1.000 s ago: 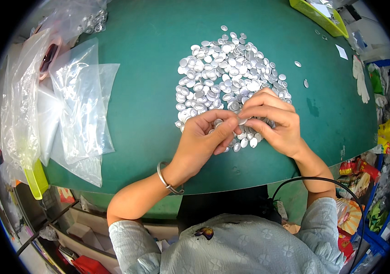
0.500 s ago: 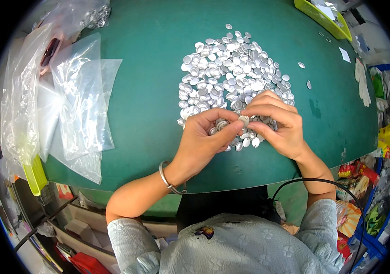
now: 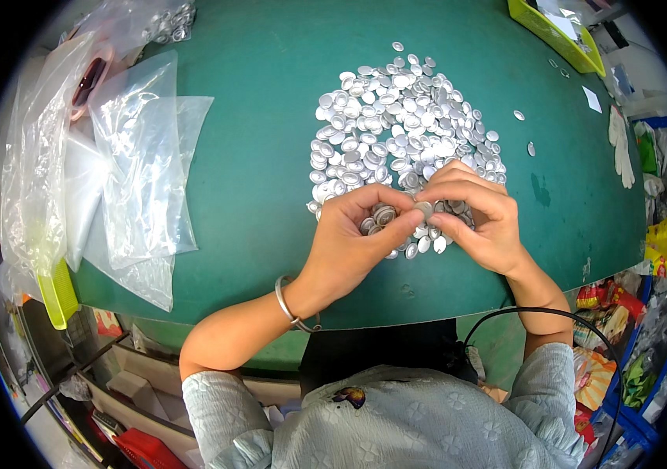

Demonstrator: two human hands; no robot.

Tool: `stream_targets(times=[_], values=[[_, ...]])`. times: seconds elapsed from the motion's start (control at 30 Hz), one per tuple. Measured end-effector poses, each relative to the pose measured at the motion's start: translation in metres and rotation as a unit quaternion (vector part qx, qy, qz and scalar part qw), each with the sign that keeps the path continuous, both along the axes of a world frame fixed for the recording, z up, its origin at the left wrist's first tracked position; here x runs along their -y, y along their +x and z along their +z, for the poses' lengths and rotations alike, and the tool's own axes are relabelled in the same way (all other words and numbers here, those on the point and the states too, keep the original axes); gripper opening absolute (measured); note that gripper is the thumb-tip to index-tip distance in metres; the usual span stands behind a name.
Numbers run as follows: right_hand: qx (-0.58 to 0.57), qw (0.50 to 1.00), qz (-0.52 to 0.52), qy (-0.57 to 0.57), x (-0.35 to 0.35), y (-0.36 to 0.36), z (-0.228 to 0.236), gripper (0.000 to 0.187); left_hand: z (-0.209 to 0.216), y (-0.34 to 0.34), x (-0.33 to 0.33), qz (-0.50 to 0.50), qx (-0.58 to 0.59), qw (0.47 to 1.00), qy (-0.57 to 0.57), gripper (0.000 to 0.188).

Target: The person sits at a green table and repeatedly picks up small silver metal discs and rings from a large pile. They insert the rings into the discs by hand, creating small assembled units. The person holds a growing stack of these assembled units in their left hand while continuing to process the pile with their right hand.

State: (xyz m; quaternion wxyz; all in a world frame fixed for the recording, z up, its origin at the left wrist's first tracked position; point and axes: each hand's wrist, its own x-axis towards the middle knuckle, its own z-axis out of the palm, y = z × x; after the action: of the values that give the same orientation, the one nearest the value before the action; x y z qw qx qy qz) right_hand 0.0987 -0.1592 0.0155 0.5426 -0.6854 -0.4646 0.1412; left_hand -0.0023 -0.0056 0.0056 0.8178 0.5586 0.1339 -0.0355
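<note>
A small oval silver metal piece [image 3: 424, 209] is pinched between the fingertips of both hands, just above the near side of a pile. My left hand [image 3: 361, 227] grips its left edge with thumb and forefinger, and a metal bangle [image 3: 284, 301] circles that wrist. On the other edge, my right hand [image 3: 478, 211] closes thumb and forefinger, its remaining fingers curled behind. Spread beyond and beneath both hands is the pile of silver oval pieces [image 3: 364, 125], some showing a rimmed face and others a plain one. My hands hide part of it.
Clear plastic bags [image 3: 142, 172] cover the left of the green table [image 3: 247, 156]. A yellow-green basket [image 3: 556, 35] stands at the far right, with a white glove [image 3: 620, 144] nearer. Two stray pieces lie right of the pile. A black cable [image 3: 552, 309] passes by my right forearm.
The view has shifted slightly. Both hands still hold the small oval piece together, and its visible face now looks darker and turned at a slightly different angle.
</note>
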Motion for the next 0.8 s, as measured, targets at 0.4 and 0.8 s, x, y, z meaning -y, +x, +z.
stream_targets(times=[0.4, 0.8], values=[[-0.084, 0.996, 0.011, 0.006, 0.0011, -0.004, -0.0031, 0.022, 0.0023, 0.0, -0.0018, -0.01, -0.004, 1.0, -0.021, 0.009], [-0.273, 0.96, 0.053, 0.036, 0.0055, -0.0069, -0.0005, 0.016, 0.0035, -0.0006, -0.0007, -0.018, -0.011, 1.0, 0.003, 0.009]])
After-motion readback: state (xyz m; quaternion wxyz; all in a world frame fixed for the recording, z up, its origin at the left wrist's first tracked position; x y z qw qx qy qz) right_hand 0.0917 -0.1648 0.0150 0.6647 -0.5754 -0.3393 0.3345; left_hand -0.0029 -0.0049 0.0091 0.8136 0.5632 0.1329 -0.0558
